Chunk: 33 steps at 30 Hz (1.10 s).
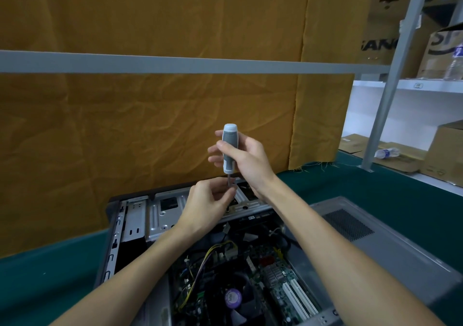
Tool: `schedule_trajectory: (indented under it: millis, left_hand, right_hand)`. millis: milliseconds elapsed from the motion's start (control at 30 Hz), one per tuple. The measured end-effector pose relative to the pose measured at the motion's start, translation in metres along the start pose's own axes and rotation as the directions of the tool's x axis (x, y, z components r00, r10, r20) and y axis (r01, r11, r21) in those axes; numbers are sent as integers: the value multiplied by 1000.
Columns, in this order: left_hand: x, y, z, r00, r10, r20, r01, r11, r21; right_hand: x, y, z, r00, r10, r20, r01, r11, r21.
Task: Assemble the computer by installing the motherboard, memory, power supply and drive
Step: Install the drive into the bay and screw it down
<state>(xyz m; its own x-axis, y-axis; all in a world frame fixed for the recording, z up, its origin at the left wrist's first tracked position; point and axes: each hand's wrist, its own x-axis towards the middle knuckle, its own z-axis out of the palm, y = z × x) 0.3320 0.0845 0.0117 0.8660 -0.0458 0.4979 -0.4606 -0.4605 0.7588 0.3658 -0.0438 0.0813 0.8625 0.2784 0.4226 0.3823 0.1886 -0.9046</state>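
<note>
An open computer case (pixel 114 228) lies on the green table (pixel 50 283). Inside it sits the motherboard (pixel 275 273) with a CPU fan (pixel 233 298), white slots and yellow cables. A metal drive bracket (pixel 160 213) spans the case's far end. My right hand (pixel 248 157) grips the grey and white handle of a screwdriver (pixel 229 147), held upright above the bracket. My left hand (pixel 210 205) pinches the screwdriver's shaft near its tip, right over the bracket. The tip and any screw are hidden by my fingers.
A grey side panel (pixel 375 240) with a vent grille lies right of the case. An orange cloth (pixel 150 112) hangs behind the table, crossed by a grey bar. Shelves at the right hold cardboard boxes (pixel 446 150) and plastic bottles (pixel 387 153).
</note>
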Motion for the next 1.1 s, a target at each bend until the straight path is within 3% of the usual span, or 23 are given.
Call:
schedule_trajectory:
  millis: [100, 267, 333, 433, 567, 633, 733, 833, 1000, 1100]
  left_hand:
    - [-1, -3, 1, 995, 29, -99, -26, 999, 37]
    - [2, -4, -2, 998, -37, 48, 38, 999, -23]
    - [2, -6, -1, 999, -26, 44, 26, 1000, -13]
    - [2, -6, -2, 995, 33, -95, -27, 998, 61]
    - [2, -5, -3, 999, 7, -41, -7, 1000, -5]
    - [2, -3, -3, 1000, -18, 8, 19, 999, -31]
    - [1, -4, -3, 1000, 2, -28, -2, 1000, 5]
    - [0, -4, -5, 995, 30, -97, -25, 998, 50]
    - [3, -7, -8, 999, 36, -15, -35, 998, 50]
    - [4, -10, -11, 998, 4, 59, -3, 1000, -22]
  right_hand:
    - [-1, 2, 2, 995, -59, -77, 54, 996, -64]
    - [2, 0, -6, 999, 6, 44, -7, 1000, 6]
    - [2, 1, -6, 997, -66, -48, 62, 994, -96]
    - [2, 5, -3, 982, -130, -139, 95, 967, -237]
    - [2, 2, -7, 1000, -9, 16, 10, 998, -55]
    - [2, 1, -7, 999, -19, 45, 20, 999, -28]
    - [2, 4, -7, 986, -133, -100, 117, 981, -152]
    - [2, 5, -8, 967, -151, -203, 102, 967, -234]
    - [0, -3, -11, 996, 15, 83, -16, 1000, 6]
    - [-3, 0, -5, 992, -125, -30, 115, 968, -222]
